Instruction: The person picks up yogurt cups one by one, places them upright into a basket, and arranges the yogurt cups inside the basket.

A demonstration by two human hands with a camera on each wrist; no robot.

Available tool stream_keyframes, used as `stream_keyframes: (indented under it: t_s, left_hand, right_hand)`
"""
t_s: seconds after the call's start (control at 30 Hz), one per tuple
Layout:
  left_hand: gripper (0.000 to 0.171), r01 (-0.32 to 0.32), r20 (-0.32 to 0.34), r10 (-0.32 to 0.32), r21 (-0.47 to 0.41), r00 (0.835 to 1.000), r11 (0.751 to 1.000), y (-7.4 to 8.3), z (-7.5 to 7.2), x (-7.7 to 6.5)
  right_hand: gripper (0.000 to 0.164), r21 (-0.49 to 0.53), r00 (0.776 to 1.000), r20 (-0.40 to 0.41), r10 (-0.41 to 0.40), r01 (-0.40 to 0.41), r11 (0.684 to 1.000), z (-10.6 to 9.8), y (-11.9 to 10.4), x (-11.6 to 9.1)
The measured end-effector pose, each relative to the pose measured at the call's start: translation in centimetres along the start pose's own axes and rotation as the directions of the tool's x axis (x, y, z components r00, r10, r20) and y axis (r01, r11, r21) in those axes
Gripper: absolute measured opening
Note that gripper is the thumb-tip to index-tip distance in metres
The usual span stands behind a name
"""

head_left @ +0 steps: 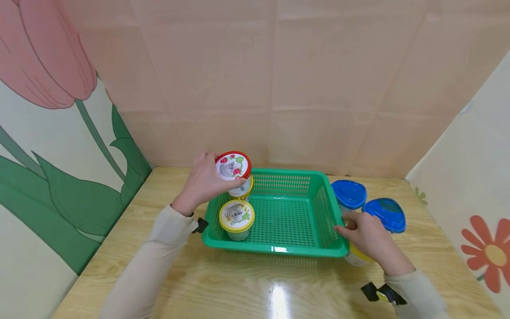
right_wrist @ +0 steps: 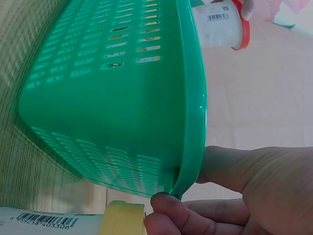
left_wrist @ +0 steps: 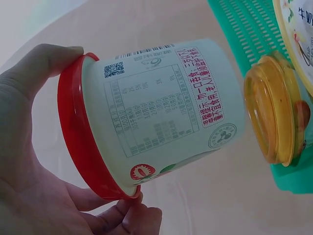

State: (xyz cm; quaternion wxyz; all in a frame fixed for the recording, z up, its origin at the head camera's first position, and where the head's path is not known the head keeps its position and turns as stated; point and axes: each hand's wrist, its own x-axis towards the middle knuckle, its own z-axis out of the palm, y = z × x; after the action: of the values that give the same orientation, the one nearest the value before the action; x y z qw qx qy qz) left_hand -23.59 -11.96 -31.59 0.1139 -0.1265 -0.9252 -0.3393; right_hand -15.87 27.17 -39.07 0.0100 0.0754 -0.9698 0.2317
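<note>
Two hands at a basket of tubs, seen from the head and from both wrists. The left hand (head_left: 204,179) grips a red-lidded tub (left_wrist: 161,112), thumb and fingers spanning the rim of its lid; the tub hangs below them over the basket's left rear part. The right hand (head_left: 370,237) pinches the rim of the green basket (head_left: 280,217) near its front right corner, thumb on the inner side and fingertips on the outer.

Just below the left fingers, under the tub's base, is a jar with an amber lid (left_wrist: 274,115); whether base and lid touch cannot be told. Nearer the viewer from those fingers, a yellow-lidded tub (head_left: 237,219) stands upright inside the basket.

Judged from these positions, the yellow-lidded tub and the amber-lidded jar are already in place, whereas the red-lidded tub is not yet released. Three containers seem left outside: two blue-lidded containers (head_left: 349,195) (head_left: 384,215) beyond the right fingers, and a yellow-capped container (right_wrist: 73,224) just beside their tips. The basket's middle and right parts, between the two hands, hold nothing.
</note>
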Motion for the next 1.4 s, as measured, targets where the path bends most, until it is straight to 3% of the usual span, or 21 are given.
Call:
stream_keyframes:
  t_s: [0.93, 1.4]
  left_hand:
    - [0.089, -0.072, 0.076, 0.07, 0.032, 0.995, 0.997, 1.6, 2.2, 1.5]
    - [0.088, -0.069, 0.143, 0.061, 0.051, 0.988, 0.996, 2.0, 3.4, 2.2]
  right_hand:
    - [0.03, 0.006, 1.0, -0.001, -0.009, 0.009, 1.0, -0.1, -0.1, -0.1]
    - [0.038, 0.001, 1.0, 0.011, 0.005, -0.005, 1.0, -0.2, 0.0, 0.1]
